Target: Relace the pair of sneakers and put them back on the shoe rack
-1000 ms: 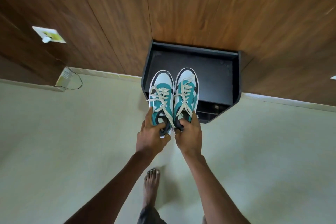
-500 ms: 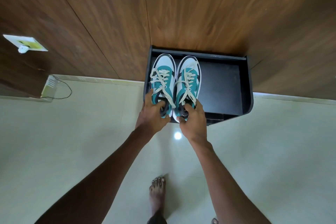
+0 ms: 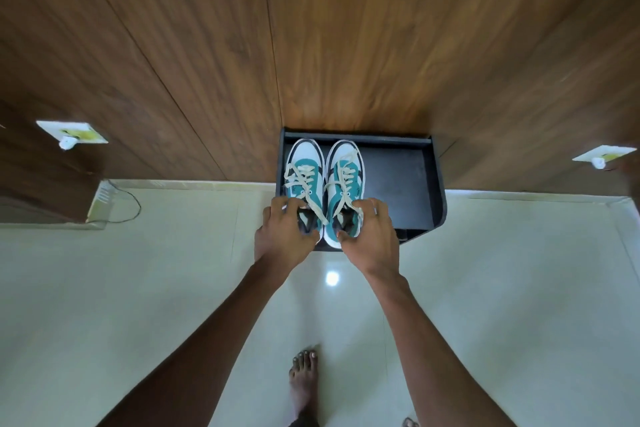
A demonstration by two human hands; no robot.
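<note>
Two teal and white sneakers with cream laces lie side by side on the left half of the black shoe rack's (image 3: 408, 180) top, toes towards the wooden wall. My left hand (image 3: 282, 236) grips the heel of the left sneaker (image 3: 304, 166). The heel opening of the right sneaker (image 3: 344, 170) is pinched by my right hand (image 3: 370, 236). Both heels sit at the rack's front edge, partly hidden by my fingers.
A brown wood-panelled wall (image 3: 311, 28) rises behind the rack, with a white wall socket on the left (image 3: 71, 133) and another on the right (image 3: 604, 154). A cable (image 3: 130, 204) runs near the left corner. My bare foot (image 3: 304, 381) stands on the pale tiled floor (image 3: 138, 288).
Both hands carried the sneakers forward and down onto the rack's top. The pair now rests further back, toes near the wall.
</note>
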